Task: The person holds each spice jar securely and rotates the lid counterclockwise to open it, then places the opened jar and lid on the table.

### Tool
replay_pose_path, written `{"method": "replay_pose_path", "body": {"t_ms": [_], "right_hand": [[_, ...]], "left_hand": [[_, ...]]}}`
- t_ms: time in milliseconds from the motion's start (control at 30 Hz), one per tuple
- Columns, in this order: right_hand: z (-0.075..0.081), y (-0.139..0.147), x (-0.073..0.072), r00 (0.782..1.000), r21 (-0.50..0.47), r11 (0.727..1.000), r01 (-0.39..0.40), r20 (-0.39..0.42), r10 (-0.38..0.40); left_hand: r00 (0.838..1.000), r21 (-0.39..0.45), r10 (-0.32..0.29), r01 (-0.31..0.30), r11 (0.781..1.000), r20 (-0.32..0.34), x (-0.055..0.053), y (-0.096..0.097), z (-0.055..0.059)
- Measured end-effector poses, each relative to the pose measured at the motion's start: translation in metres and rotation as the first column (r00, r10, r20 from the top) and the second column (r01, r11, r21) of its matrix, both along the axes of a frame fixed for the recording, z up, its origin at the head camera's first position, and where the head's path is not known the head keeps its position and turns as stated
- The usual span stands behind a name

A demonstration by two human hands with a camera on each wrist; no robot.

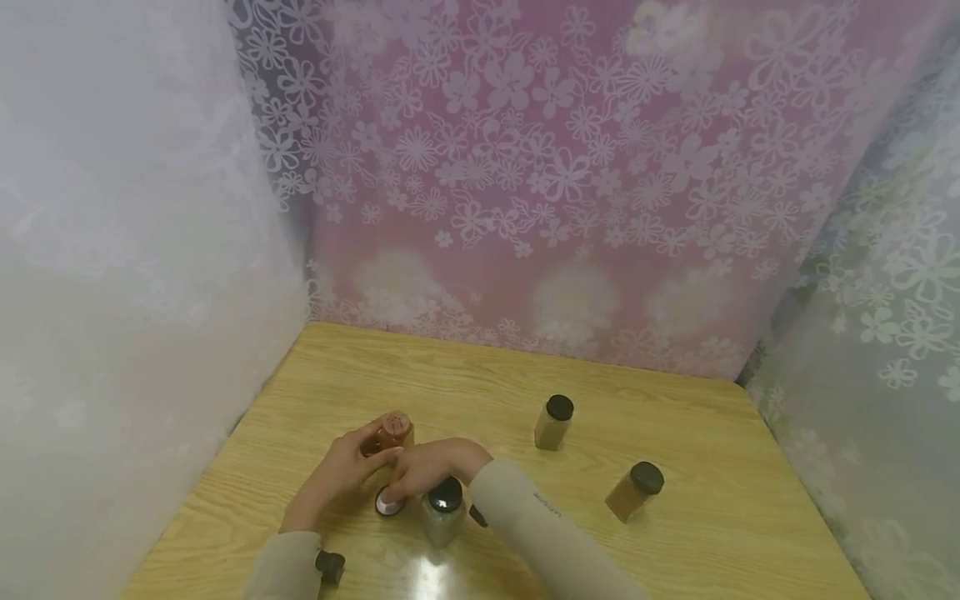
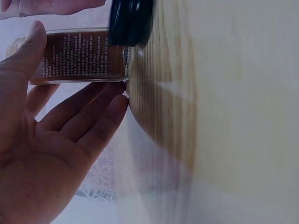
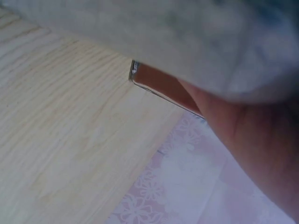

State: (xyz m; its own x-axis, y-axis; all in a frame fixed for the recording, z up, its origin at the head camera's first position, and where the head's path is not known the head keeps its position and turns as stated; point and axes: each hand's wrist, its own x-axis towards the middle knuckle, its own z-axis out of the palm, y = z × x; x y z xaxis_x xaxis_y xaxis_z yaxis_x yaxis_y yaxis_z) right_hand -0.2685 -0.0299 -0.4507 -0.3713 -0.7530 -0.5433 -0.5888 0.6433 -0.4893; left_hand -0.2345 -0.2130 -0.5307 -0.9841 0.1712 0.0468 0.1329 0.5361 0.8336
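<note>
Wooden table point(image 1: 697, 433), left hand point(image 1: 347, 463) cupping jar point(image 2: 81, 56), right hand point(image 1: 427, 467) downturned

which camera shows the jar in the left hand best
The left wrist view: the jar is large, printed side showing. The head view shows mainly its top, small; the right wrist view only part of it.

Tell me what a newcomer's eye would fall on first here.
Most likely the pink flowered curtain, which fills the background of the head view behind the table. Next would come the two hands, close together over the table's left part: the left hand holds an uncapped reddish-brown jar, and the right hand reaches down to a black-rimmed lid on its near side.
</note>
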Motion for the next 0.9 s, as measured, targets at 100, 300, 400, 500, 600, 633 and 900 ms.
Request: {"method": "replay_pose_path", "body": {"t_ms": [100, 300, 400, 500, 600, 633, 900], "right_hand": [[-0.003, 0.0, -0.002, 1.0, -0.021, 1.0, -0.02, 0.01, 0.021], [-0.007, 0.003, -0.006, 0.993, -0.092, 0.996, 0.008, 0.118, 0.003], [-0.008, 0.006, -0.007, 0.982, -0.119, 0.991, 0.056, 0.184, -0.033], [-0.008, 0.009, -0.007, 0.974, -0.16, 0.983, 0.088, 0.22, -0.052], [-0.007, 0.014, -0.009, 0.964, -0.216, 0.97, 0.111, 0.262, -0.052], [-0.006, 0.016, -0.01, 0.962, -0.234, 0.966, 0.111, 0.268, -0.046], [0.011, 0.044, -0.006, 0.996, -0.37, 0.925, 0.089, 0.038, -0.081]], "left_hand": [[1.0, -0.001, 0.003, -0.003, 1.0, 0.0, 0.0, 0.0, 0.0], [1.0, -0.013, 0.005, -0.005, 1.0, -0.022, 0.0, 0.001, 0.001], [1.0, -0.009, 0.011, -0.011, 1.0, -0.016, 0.001, 0.001, 0.001], [1.0, -0.005, 0.02, -0.02, 1.0, -0.007, 0.001, 0.001, 0.0], [1.0, 0.002, 0.028, -0.028, 1.0, -0.002, 0.002, 0.002, -0.001], [1.0, 0.004, 0.031, -0.031, 1.0, -0.002, 0.002, 0.002, -0.001], [0.999, 0.062, 0.042, -0.043, 0.997, 0.006, 0.005, 0.004, -0.003]]}}
